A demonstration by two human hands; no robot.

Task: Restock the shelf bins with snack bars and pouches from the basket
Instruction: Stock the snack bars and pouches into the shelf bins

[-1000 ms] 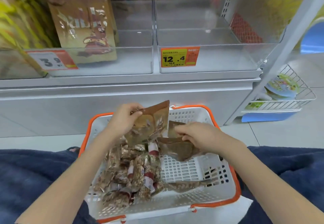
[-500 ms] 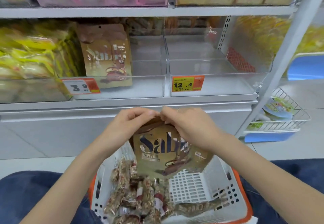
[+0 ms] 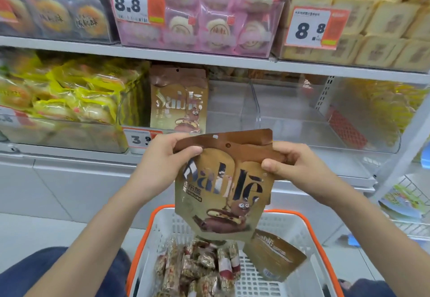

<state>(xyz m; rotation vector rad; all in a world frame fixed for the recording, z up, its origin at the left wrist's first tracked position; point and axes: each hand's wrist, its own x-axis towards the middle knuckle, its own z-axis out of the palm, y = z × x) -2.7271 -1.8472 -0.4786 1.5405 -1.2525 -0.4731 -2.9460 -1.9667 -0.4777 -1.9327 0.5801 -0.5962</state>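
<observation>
We hold a brown pouch (image 3: 223,187) up over the basket (image 3: 309,231), in front of the shelf. Our left hand (image 3: 162,166) pinches its top left corner and our right hand (image 3: 300,168) pinches the top right, thumbs on the printed face. More than 1 pouch seems stacked in this grip, since 2 top edges show, offset. That is the risk as we see it: the back one could slide out and drop, as only the corners are pinched. Another pouch (image 3: 274,257) lies in the basket beside the snack bars (image 3: 197,271). The held pouch hangs upright, long axis vertical, leaning slightly, print facing us, hang-hole end up. The bin (image 3: 232,110) with matching pouches (image 3: 179,103) has free space on its right
</observation>
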